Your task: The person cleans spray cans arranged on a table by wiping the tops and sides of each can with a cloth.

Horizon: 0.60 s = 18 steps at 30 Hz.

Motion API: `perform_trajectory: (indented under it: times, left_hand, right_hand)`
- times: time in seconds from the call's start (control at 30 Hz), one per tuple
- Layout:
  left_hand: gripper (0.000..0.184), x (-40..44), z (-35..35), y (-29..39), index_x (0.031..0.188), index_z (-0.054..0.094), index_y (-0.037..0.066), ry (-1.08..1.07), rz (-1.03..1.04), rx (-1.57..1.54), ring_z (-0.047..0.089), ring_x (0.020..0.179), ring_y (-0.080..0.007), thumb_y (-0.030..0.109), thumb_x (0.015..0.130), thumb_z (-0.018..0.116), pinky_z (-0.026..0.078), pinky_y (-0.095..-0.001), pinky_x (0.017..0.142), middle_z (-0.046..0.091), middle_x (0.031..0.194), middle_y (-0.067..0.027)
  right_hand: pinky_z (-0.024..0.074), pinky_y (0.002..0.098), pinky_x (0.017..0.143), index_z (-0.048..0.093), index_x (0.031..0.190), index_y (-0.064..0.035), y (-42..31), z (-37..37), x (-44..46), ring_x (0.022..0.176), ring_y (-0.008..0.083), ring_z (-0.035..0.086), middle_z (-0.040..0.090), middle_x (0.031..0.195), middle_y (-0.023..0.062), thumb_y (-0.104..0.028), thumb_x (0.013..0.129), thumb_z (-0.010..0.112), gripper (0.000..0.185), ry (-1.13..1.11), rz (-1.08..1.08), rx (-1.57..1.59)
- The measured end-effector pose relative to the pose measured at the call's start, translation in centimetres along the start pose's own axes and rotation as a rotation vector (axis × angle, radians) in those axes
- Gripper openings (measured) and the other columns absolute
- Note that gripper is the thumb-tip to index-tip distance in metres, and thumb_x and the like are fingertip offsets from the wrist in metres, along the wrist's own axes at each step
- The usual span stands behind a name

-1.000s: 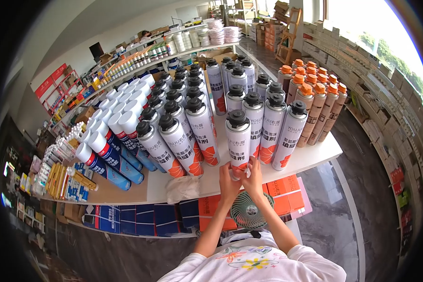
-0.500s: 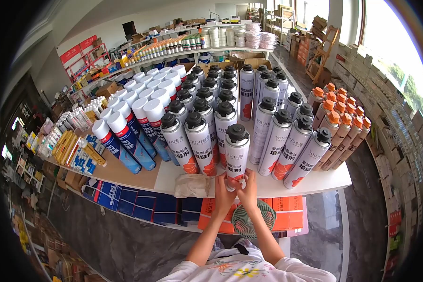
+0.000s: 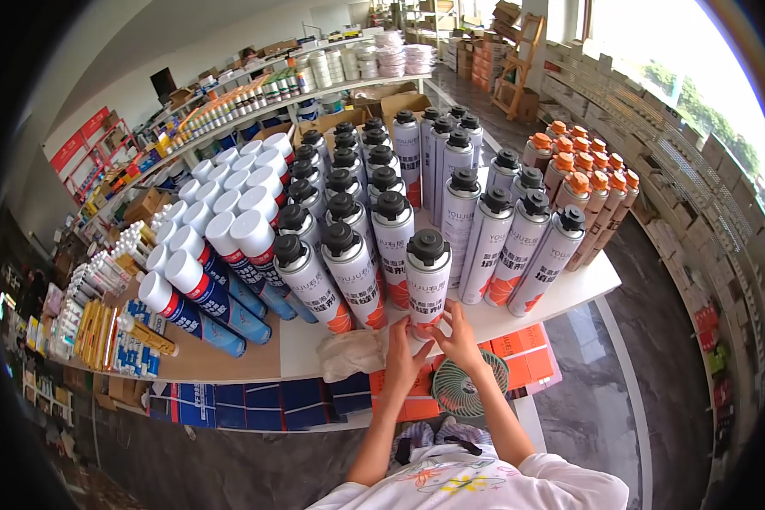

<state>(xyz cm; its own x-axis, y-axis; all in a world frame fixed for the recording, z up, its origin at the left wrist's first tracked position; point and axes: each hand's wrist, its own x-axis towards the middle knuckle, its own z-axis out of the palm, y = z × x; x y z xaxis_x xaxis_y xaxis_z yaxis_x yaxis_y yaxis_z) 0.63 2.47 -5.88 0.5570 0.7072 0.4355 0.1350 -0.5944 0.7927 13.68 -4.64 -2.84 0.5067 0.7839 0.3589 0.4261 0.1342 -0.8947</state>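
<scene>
Cupping front can (image 3: 427,289) between left hand (image 3: 405,353) and right hand (image 3: 461,342), fingers around its base; not released yet. Has it upright near front edge of table (image 3: 582,285), just ahead of black-capped cans (image 3: 355,279) already grouped in rows. Looks mostly done by layout. Left, apparently: releasing this one. Can't tell if fully seated.

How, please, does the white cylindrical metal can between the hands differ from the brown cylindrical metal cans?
The white can has a black cap; the brown cans have orange caps. The white can is between left hand and right hand; the brown cans cluster farther right. All are capped metal cylinders.
</scene>
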Motion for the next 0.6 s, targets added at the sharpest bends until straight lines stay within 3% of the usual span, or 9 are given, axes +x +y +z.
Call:
perform_trajectory:
  times: [0.07, 0.13, 0.23, 0.4, 0.53, 0.6]
  left_hand:
    - [0.057, -0.6, -3.6, 0.0, 0.134, 0.048, 0.001, -0.083, 0.018, -0.061, 0.06, 0.11, -0.0342, 0.005, 0.083, 0.074, 0.052, -0.0415, 0.09, 0.056, 0.122, -0.0179]
    - [0.037, -1.0, -7.6, 0.2, 0.12, 0.06, 0.002, -0.059, 0.162, 0.167, 0.065, 0.101, -0.0344, 0.002, 0.084, 0.071, 0.054, -0.0413, 0.085, 0.064, 0.112, -0.0151]
    - [0.021, -2.1, -10.1, -1.3, 0.105, 0.068, 0.0, -0.003, 0.169, 0.225, 0.065, 0.098, -0.0343, -0.001, 0.083, 0.069, 0.055, -0.0429, 0.085, 0.067, 0.104, -0.0141]
    - [0.038, -2.0, -13.6, -1.7, 0.109, 0.068, 0.001, -0.104, 0.229, 0.375, 0.059, 0.11, -0.0327, 0.012, 0.075, 0.081, 0.046, -0.0456, 0.101, 0.066, 0.112, -0.0092]
    - [0.05, -2.0, -14.1, -1.5, 0.117, 0.067, 0.003, -0.145, 0.184, 0.401, 0.06, 0.11, -0.0312, 0.008, 0.07, 0.082, 0.049, -0.0433, 0.097, 0.065, 0.117, -0.0069]
    - [0.051, -2.4, -13.6, -2.8, 0.117, 0.068, 0.006, -0.112, 0.182, 0.421, 0.06, 0.111, -0.0291, 0.001, 0.068, 0.078, 0.051, -0.0411, 0.094, 0.065, 0.117, -0.0058]
  right_hand:
    - [0.0464, 0.0452, 0.108, 0.039, 0.136, 0.0021, 0.0, 0.1, 0.1, 0.125, 0.0386, 0.055, 0.052, 0.129, 0.0226, -0.001, 0.085, 0.072, 0.06, -0.004, -0.012, 0.002]
    - [0.0466, 0.0446, 0.108, 0.039, 0.136, 0.002, 0.5, 0.3, -0.1, 0.125, 0.0379, 0.055, 0.052, 0.13, 0.0225, -0.001, 0.086, 0.072, 0.06, -0.001, -0.009, -0.018]
    - [0.048, 0.0438, 0.107, 0.038, 0.138, 0.0012, 0.4, 0.5, -0.4, 0.127, 0.0359, 0.055, 0.052, 0.133, 0.0227, -0.006, 0.089, 0.072, 0.061, 0.024, 0.013, -0.04]
    - [0.0544, 0.0399, 0.096, 0.028, 0.144, -0.0021, 0.5, 1.9, -3.5, 0.124, 0.0298, 0.054, 0.037, 0.144, 0.0194, 0.003, 0.087, 0.069, 0.071, 0.268, 0.007, -0.116]
    - [0.0572, 0.0342, 0.085, 0.034, 0.137, 0.0005, 0.5, 3.0, -6.1, 0.111, 0.0246, 0.06, 0.049, 0.129, 0.0186, 0.004, 0.085, 0.067, 0.061, 0.362, 0.126, 0.016]
    - [0.0578, 0.0316, 0.078, 0.037, 0.132, 0.0029, 0.4, 3.4, -6.8, 0.098, 0.0231, 0.064, 0.055, 0.116, 0.0167, 0.004, 0.085, 0.067, 0.055, 0.247, 0.202, 0.067]
